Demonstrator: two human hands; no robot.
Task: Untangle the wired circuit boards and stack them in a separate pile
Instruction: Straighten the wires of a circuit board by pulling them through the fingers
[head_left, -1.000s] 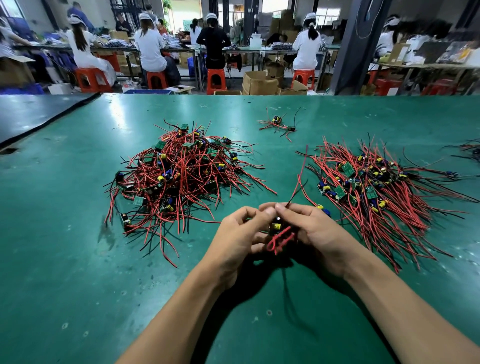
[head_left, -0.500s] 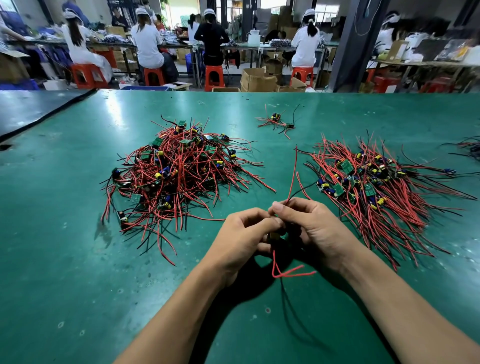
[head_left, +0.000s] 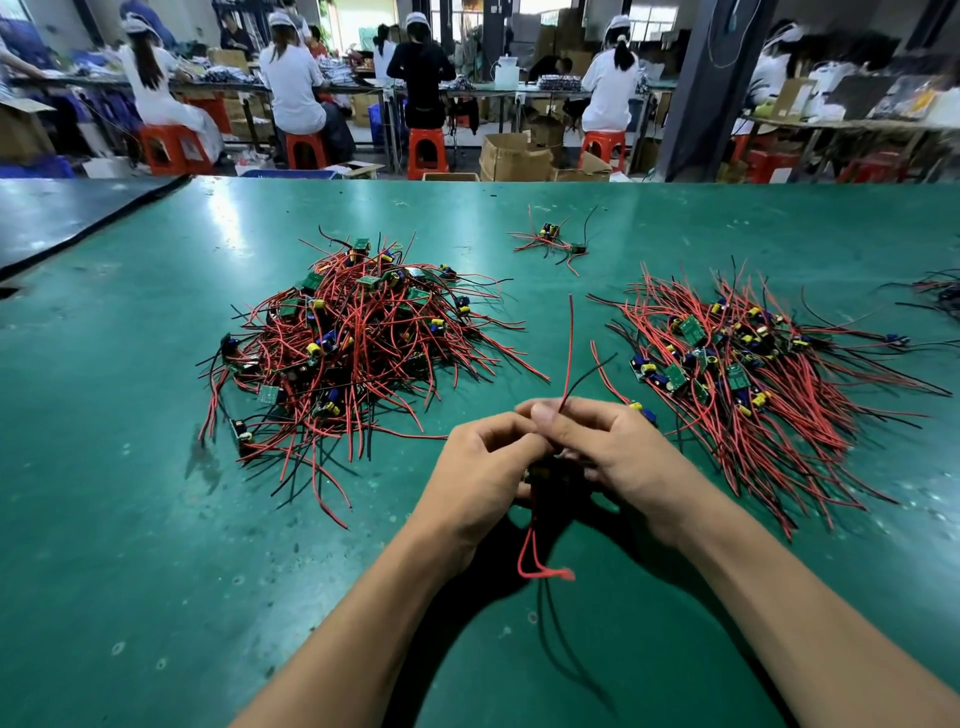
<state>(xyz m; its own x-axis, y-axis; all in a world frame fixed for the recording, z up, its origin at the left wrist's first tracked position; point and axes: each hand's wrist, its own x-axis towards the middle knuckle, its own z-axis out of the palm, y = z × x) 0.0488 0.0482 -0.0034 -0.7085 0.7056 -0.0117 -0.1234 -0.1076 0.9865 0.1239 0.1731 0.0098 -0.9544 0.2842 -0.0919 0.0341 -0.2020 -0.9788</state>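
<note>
Both hands meet mid-table, probably to work one unit loose. The left hand (head_left: 483, 467) curls round a small dark circuit board (head_left: 550, 474), mostly hidden, and the right hand (head_left: 618, 457) pinches its wires (head_left: 570, 338); red and black ends poke up and dangle near. Tangled heap (head_left: 353, 338) is on the left, flatter sorted pile (head_left: 737, 374) on the right.

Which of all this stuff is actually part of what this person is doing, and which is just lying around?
Part of the job: left hand, right hand, the wired board they hold, tangled pile, sorted pile.

Just lying about: small stray cluster further back, bundle at the right edge, cardboard boxes, red stools.
</note>
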